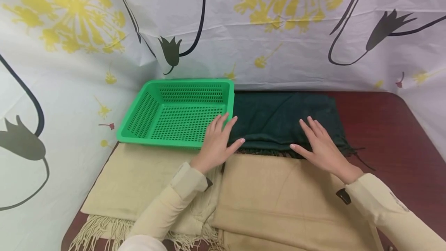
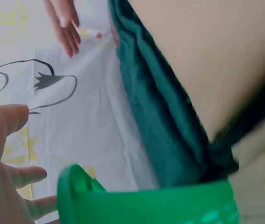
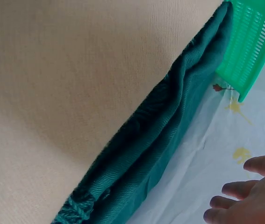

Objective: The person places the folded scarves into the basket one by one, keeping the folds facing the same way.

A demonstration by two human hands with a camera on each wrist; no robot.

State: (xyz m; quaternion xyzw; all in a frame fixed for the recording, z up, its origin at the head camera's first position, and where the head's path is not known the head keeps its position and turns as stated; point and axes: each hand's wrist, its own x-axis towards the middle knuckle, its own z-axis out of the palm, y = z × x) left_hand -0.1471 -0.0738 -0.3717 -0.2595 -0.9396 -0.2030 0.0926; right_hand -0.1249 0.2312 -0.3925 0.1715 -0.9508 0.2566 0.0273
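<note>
My left hand (image 1: 216, 142) hovers by the near right corner of a green plastic basket (image 1: 137, 141), fingers spread and holding nothing. Over the near edge of a folded dark green shawl (image 1: 278, 115) my right hand (image 1: 322, 148) is held with its fingers stretched out and nothing in them. A folded tan shawl (image 1: 278, 193) lies in front of the dark green one, below and between the hands. To its left is a folded cream shawl (image 1: 139, 181) with a fringe along the near edge. The right wrist view shows the dark green shawl's layered folds (image 3: 169, 116).
A dark red table (image 1: 379, 127) carries the shawls and basket, its wood showing at the right. White cloth (image 1: 216, 22) printed with yellow and grey flowers hangs behind and at both sides. The basket's mesh floor shows with nothing on it.
</note>
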